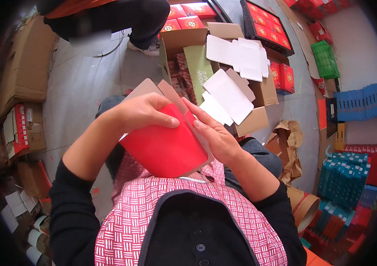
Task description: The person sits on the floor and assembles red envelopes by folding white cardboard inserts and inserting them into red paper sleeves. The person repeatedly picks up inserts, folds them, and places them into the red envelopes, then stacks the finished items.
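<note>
A flat red cardboard piece [164, 148] with greyish-brown edges and flaps is held over my lap, tilted. It looks like a box part folded flat or half folded. My left hand [146, 113] grips its upper left side, the thumb lying on the red face and the fingers hidden behind. On the upper right side, my right hand [215, 135] has its thumb and fingers at a narrow flap along the edge. Just beyond my hands, white unfolded box blanks [230, 95] lie on an open brown carton [261, 88].
A greenish cardboard sheet [198, 71] stands inside the carton. Red boxes [268, 24] sit in a black crate at the far right. Crumpled brown paper [288, 148] lies right of my knee. Another person's leg [144, 22] is at far left; brown cartons [24, 62] line the left.
</note>
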`<control>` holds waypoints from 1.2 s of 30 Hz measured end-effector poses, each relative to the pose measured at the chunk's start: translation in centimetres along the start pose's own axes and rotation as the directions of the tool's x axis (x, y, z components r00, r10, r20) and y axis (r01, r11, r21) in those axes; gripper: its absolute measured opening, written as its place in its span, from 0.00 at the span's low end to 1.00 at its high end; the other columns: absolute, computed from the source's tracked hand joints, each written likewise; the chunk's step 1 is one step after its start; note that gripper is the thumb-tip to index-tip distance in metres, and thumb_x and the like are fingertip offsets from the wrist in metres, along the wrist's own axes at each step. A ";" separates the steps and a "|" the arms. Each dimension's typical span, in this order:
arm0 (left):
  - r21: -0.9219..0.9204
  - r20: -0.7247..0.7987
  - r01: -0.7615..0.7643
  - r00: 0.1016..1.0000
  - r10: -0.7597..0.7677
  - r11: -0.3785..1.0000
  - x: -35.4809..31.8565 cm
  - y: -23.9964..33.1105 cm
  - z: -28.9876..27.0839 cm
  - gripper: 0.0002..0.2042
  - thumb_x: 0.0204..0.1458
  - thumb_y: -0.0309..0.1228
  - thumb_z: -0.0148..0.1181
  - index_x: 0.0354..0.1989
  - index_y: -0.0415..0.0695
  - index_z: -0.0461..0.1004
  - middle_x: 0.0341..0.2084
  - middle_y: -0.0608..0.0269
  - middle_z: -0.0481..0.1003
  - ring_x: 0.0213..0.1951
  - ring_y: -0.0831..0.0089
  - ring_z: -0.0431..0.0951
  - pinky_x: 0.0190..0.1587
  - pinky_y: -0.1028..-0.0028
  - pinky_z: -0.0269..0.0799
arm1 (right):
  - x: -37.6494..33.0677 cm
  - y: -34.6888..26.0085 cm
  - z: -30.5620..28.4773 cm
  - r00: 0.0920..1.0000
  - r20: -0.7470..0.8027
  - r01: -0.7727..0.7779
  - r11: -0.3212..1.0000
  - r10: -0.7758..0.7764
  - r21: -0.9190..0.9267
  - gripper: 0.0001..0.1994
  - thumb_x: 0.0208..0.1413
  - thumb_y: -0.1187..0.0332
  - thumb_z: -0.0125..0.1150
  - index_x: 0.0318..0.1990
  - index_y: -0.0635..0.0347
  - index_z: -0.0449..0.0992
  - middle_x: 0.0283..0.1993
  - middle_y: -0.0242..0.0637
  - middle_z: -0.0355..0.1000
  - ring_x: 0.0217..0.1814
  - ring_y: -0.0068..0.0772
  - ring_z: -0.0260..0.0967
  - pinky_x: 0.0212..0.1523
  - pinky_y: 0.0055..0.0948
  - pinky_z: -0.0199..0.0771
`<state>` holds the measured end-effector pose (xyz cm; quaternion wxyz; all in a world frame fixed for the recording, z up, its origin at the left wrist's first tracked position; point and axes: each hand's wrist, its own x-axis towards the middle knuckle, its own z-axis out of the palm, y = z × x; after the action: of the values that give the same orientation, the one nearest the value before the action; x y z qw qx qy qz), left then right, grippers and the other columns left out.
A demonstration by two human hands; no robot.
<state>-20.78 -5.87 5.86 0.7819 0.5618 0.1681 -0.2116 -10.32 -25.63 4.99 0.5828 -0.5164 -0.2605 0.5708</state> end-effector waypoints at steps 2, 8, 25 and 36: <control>-0.031 -0.038 -0.023 0.999 0.022 0.999 -0.8 0.0 -0.3 0.14 0.49 0.30 0.63 0.41 0.34 0.75 0.33 0.58 0.78 0.34 0.74 0.78 0.39 0.75 0.74 | 0.1 0.0 0.2 1.000 -0.006 0.015 0.999 -0.015 -0.041 0.22 0.66 0.68 0.38 0.67 0.51 0.53 0.58 0.36 0.63 0.58 0.21 0.58 0.59 0.22 0.57; -0.033 -0.129 -0.069 0.990 0.065 0.997 -2.1 -0.3 -0.3 0.14 0.50 0.31 0.63 0.41 0.34 0.75 0.33 0.58 0.78 0.34 0.74 0.78 0.39 0.76 0.74 | 0.5 0.0 1.0 1.000 -0.010 -0.006 0.997 0.005 -0.071 0.22 0.65 0.70 0.39 0.66 0.51 0.56 0.57 0.36 0.64 0.57 0.20 0.59 0.58 0.21 0.58; 0.080 -0.260 -0.098 0.959 0.116 0.992 -2.2 -0.2 0.1 0.11 0.52 0.30 0.59 0.37 0.34 0.76 0.30 0.57 0.78 0.30 0.75 0.78 0.35 0.76 0.74 | 0.9 0.4 1.7 0.996 -0.084 -0.002 0.990 -0.010 -0.140 0.22 0.64 0.71 0.40 0.65 0.52 0.57 0.59 0.39 0.64 0.58 0.24 0.59 0.59 0.22 0.57; 0.128 -0.259 -0.119 0.954 0.149 0.985 -1.8 -0.6 -0.1 0.10 0.52 0.29 0.58 0.36 0.34 0.77 0.28 0.59 0.78 0.29 0.77 0.77 0.33 0.77 0.72 | 0.7 1.1 1.8 0.993 -0.092 0.040 0.955 -0.070 -0.294 0.22 0.64 0.72 0.41 0.66 0.58 0.55 0.59 0.39 0.62 0.59 0.23 0.58 0.59 0.22 0.56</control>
<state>-22.65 -5.68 6.25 0.7323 0.6378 0.2216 -0.0890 -12.18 -24.61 4.39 0.5285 -0.6174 -0.3262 0.4828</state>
